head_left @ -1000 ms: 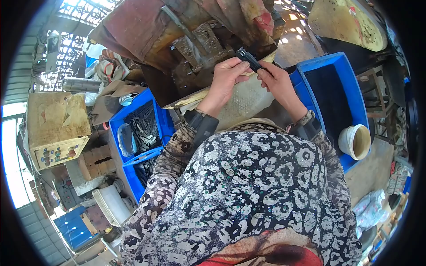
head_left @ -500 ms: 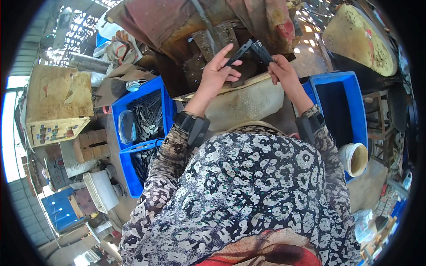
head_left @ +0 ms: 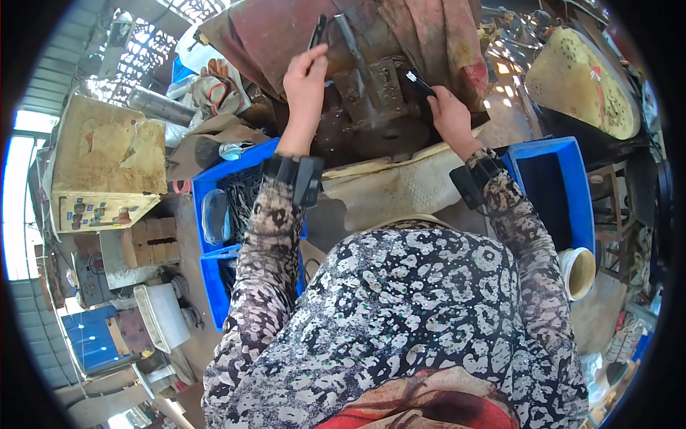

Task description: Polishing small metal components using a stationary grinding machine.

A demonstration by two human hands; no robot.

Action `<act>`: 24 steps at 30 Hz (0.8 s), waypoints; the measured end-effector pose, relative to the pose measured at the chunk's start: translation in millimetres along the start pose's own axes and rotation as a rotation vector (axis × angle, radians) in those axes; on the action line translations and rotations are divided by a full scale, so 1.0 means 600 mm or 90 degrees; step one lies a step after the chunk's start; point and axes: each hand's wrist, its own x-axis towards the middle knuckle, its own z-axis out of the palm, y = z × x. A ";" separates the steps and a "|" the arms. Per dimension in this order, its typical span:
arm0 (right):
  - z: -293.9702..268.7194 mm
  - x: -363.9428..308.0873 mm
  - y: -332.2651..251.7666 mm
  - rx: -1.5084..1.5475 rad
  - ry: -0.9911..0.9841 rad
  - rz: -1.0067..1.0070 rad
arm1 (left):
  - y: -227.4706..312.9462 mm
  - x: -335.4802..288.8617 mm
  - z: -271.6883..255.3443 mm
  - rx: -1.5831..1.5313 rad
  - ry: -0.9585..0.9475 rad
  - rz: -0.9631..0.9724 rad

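We are holding two dark metal parts up at the rusty press.
Our left hand (head_left: 306, 77) is gripping one strip (head_left: 316, 31) in its fingers; our right hand (head_left: 449, 114) is grasping another part (head_left: 418, 83) beside the press (head_left: 371, 93).

I log: blue crate (head_left: 227, 187) of dark metal parts at my left; empty blue crate (head_left: 556, 187) right; white bucket (head_left: 580, 272) below it; yellowed control box (head_left: 107, 168) far left.
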 end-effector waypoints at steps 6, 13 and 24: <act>-0.008 -0.015 -0.002 -0.053 0.013 0.059 | 0.025 0.121 0.069 0.294 0.087 0.314; -0.012 -0.041 -0.020 -0.030 0.073 0.054 | -0.003 0.148 0.078 0.365 0.083 0.418; -0.022 -0.064 -0.038 -0.015 0.069 0.044 | 0.019 0.130 0.049 0.345 0.000 0.407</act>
